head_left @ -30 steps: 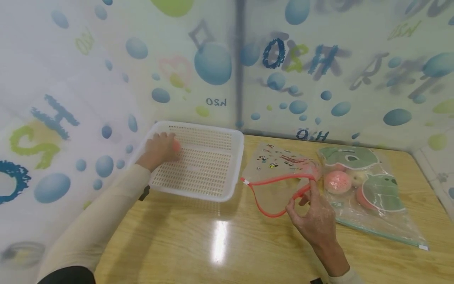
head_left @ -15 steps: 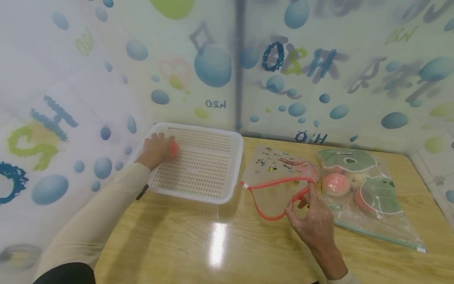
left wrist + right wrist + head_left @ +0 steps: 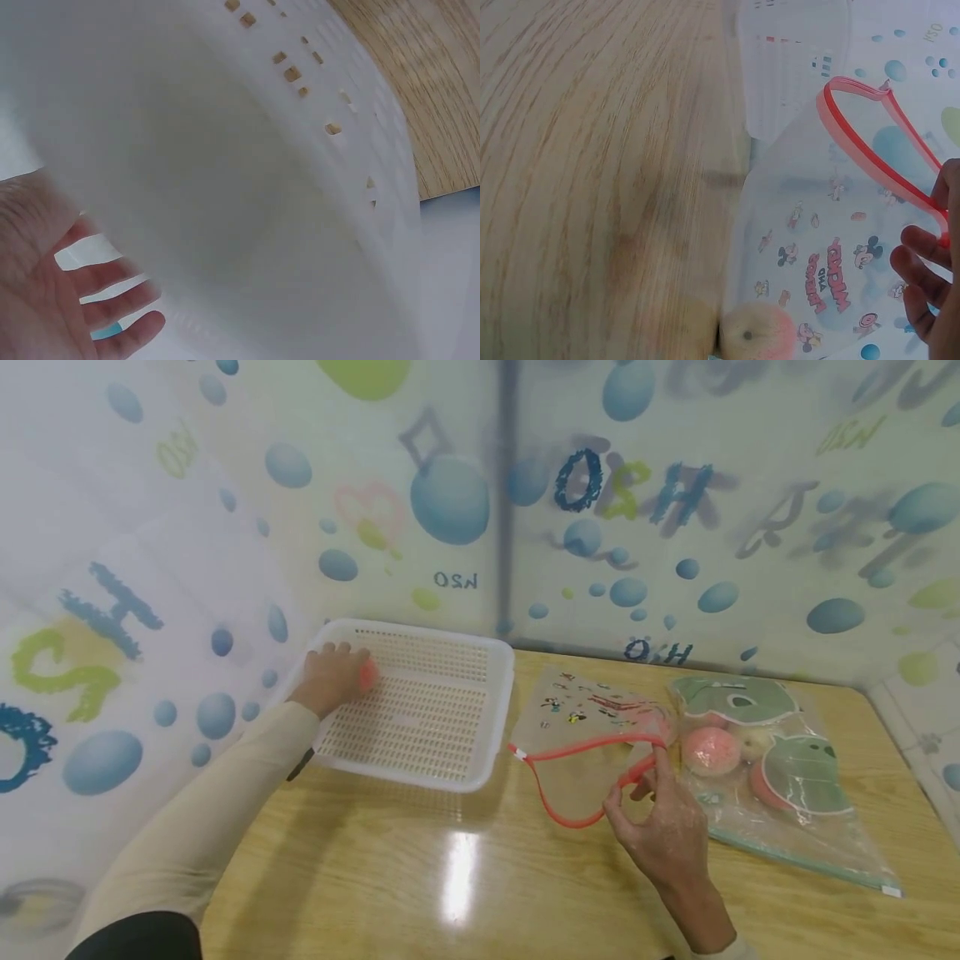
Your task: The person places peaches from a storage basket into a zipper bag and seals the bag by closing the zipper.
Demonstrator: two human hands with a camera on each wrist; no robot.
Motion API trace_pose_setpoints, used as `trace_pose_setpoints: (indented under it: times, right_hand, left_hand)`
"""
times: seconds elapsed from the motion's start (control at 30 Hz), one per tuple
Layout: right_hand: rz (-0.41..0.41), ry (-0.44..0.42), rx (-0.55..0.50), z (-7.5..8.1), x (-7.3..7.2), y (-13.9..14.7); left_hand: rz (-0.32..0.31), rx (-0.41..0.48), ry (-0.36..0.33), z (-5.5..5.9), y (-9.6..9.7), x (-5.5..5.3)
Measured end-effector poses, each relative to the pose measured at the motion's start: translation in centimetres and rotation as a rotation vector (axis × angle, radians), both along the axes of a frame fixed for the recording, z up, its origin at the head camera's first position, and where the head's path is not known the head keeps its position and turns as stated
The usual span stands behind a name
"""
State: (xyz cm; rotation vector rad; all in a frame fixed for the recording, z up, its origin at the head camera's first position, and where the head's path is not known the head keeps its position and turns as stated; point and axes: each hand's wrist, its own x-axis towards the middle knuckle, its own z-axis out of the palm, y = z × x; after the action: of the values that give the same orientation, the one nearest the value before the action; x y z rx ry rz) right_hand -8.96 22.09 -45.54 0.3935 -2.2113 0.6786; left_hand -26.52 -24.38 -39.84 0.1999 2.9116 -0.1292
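Note:
My left hand (image 3: 330,677) reaches into a white plastic basket (image 3: 498,718) and grips a pinkish-red round fruit (image 3: 368,674), mostly hidden behind the hand. From the left wrist, the basket wall (image 3: 225,187) fills the picture, and the left hand (image 3: 45,277) shows at lower left with the fruit out of sight. My right hand (image 3: 667,827) pinches the red zip edge of a clear cartoon-print zipper bag (image 3: 577,702), whose mouth gapes toward me. In the right wrist view, a peach (image 3: 757,334) shows at the bag's lower end.
Right of the cartoon bag lies a second clear zipper bag (image 3: 795,835) with green dinosaur prints and several peaches (image 3: 712,751) inside. Everything rests on a wooden table (image 3: 360,877). Walls (image 3: 675,435) patterned with blue drops rise behind and at the left.
Almost nothing differs. Both hands stay where they were, and the whole view has shifted very slightly.

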Motion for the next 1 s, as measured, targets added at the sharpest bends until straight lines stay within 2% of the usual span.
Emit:
trace_pose_setpoints:
  times: [0.23, 0.43, 0.53, 0.67, 0.87, 1.0]
  right_hand:
    - [-0.003, -0.004, -0.002, 0.1, 0.1, -0.1]
    - [-0.019, -0.014, -0.011, 0.0, 0.3, 0.0]
    - [-0.018, -0.019, -0.008, 0.0, 0.3, 0.0]
    - [-0.009, -0.008, -0.009, -0.2, 0.3, -0.1]
    - [-0.002, 0.001, -0.013, -0.2, 0.3, -0.1]
    - [0.0, 0.001, -0.013, 0.0, 0.2, -0.1]
  left_hand:
    - [0.006, -0.007, -0.007, 0.3, -0.1, 0.0]
    - [0.01, -0.003, -0.096, 1.2, 0.3, 0.1]
    - [0.028, -0.018, -0.145, 1.6, 0.4, 0.2]
    - [0.057, -0.017, -0.178, 1.9, 0.2, 0.5]
    - [0.109, 0.001, -0.207, 2.1, 0.1, 0.8]
    - [0.122, -0.011, -0.222, 2.3, 0.2, 0.7]
